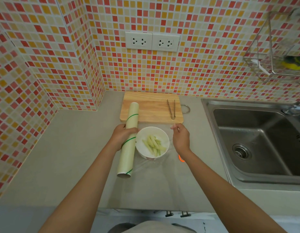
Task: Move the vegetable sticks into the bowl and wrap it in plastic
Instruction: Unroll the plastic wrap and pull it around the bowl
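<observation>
We find the left hand (119, 137) wrapped around the roll of plastic wrap (129, 140), gripping it about midway along its length, just left of centre frame. The roll is a long pale-green tube with thin green diagonal stripes; it lies on the grey countertop (70, 148), its far end over the near left corner of the cutting board and its open cardboard end toward the lower centre of the frame.

The right hand (181, 138), right of centre, has its fingertips (173, 127) pinched together on the edge of the plastic film (169, 158). The film is clear and hard to trace; we see it as wrinkles and glare stretched from the roll across the bowl and down onto the counter below it. Whether it touches the rim all round we cannot tell.

The white bowl (146, 132) sits on the countertop between the two hands, touching or nearly touching the roll. Inside lie the vegetable sticks (154, 145): pale green-white, thin, cut to similar length, heaped loosely in the lower right of the bowl.

Just above the bowl, the wooden cutting board (151, 108) lies flat against the tiled wall (145, 73), with a metal loop handle at its right edge. A pair of tongs (171, 109) rests on its right part, arms close together. A steel sink (256, 140) occupies the right of the frame. Two white wall sockets (152, 41) are mounted at upper centre.
</observation>
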`<state>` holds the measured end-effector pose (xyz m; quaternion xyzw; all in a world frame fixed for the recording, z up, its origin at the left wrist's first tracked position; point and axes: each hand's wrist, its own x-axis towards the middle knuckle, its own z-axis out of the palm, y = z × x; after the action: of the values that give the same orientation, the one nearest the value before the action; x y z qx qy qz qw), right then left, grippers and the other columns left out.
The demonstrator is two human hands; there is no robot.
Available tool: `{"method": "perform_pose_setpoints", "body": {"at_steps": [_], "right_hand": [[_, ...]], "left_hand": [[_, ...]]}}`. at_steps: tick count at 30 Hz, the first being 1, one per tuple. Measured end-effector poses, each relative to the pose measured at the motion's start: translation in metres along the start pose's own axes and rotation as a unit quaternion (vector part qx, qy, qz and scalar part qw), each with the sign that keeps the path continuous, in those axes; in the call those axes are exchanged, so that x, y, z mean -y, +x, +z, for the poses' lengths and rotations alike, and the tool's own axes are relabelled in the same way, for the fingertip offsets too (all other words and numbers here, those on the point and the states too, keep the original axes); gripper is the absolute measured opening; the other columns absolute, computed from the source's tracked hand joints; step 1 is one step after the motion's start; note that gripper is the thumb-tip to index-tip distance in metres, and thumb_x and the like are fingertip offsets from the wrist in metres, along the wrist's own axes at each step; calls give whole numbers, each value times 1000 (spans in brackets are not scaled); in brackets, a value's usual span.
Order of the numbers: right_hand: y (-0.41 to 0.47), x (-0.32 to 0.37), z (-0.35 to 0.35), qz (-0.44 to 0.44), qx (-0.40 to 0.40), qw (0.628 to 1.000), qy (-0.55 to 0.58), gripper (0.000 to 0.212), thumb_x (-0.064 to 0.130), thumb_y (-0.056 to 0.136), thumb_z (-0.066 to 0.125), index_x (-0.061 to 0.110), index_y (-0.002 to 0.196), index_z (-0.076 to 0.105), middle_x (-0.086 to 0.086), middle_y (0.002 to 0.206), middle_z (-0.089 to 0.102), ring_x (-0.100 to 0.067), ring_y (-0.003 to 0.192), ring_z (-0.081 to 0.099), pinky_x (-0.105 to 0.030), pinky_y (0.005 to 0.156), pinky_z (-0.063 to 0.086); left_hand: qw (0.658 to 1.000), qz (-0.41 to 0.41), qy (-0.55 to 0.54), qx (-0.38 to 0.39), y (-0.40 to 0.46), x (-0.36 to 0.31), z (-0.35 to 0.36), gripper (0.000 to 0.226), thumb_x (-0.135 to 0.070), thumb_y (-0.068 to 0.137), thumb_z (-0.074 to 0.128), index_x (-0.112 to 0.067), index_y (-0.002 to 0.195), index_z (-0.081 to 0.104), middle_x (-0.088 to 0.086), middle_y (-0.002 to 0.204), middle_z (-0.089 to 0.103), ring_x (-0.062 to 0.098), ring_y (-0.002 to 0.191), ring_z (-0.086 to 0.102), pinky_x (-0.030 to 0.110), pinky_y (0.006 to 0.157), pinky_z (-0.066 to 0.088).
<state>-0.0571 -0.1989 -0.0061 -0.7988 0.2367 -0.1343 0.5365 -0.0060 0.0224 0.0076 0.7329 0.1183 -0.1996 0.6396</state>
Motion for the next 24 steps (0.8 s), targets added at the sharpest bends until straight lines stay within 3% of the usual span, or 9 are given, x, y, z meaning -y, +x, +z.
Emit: {"method": "perform_pose_setpoints", "body": {"at_steps": [5, 10, 15, 18, 21, 24], "right_hand": [[6, -5, -6, -1, -10, 1000, -9, 24, 11, 98, 43, 5, 96, 66, 1, 88, 61, -15, 81, 54, -24, 73, 37], [7, -12, -7, -2, -15, 1000, -15, 23, 7, 96, 43, 4, 96, 65, 1, 91, 62, -16, 82, 55, -25, 73, 38], [6, -20, -3, 5, -12, 1000, -15, 22, 8, 97, 43, 5, 97, 65, 1, 94, 64, -15, 88, 57, -25, 76, 39], [7, -23, 0, 15, -9, 1000, -15, 23, 9, 97, 42, 5, 98, 65, -1, 97, 66, -15, 89, 57, -25, 77, 41], [10, -27, -1, 20, -9, 1000, -18, 23, 10, 97, 43, 7, 98, 65, -1, 96, 66, -15, 86, 57, -25, 74, 39], [12, -30, -2, 13, -13, 1000, -23, 22, 10, 97, 43, 7, 97, 65, 1, 92, 64, -15, 82, 56, -24, 72, 38]], "left_hand": [[1000, -15, 14, -5, 3, 5, -3, 21, -28, 86, 59, -12, 98, 61, 9, 88, 66, 19, 66, 62, 26, 54, 47], [999, 14, 32, 2, 4, 9, -4, 59, -37, 68, 84, -11, 114, 59, 8, 102, 69, 21, 82, 70, 26, 56, 53], [1000, 18, 14, 4, 7, 13, -3, 27, -28, 86, 66, -12, 108, 62, 6, 88, 66, 16, 66, 63, 24, 51, 48], [1000, 16, 5, -5, 10, 17, -3, 25, -27, 90, 59, -10, 109, 59, 9, 85, 62, 19, 64, 59, 28, 55, 45], [999, 38, 28, 2, 9, 22, -4, 29, -36, 78, 76, -14, 92, 62, 1, 76, 65, 15, 62, 60, 25, 52, 48], [999, 26, 31, -16, 9, 26, -4, 52, -36, 62, 87, -12, 100, 62, 2, 88, 68, 17, 74, 64, 29, 61, 50]]}}
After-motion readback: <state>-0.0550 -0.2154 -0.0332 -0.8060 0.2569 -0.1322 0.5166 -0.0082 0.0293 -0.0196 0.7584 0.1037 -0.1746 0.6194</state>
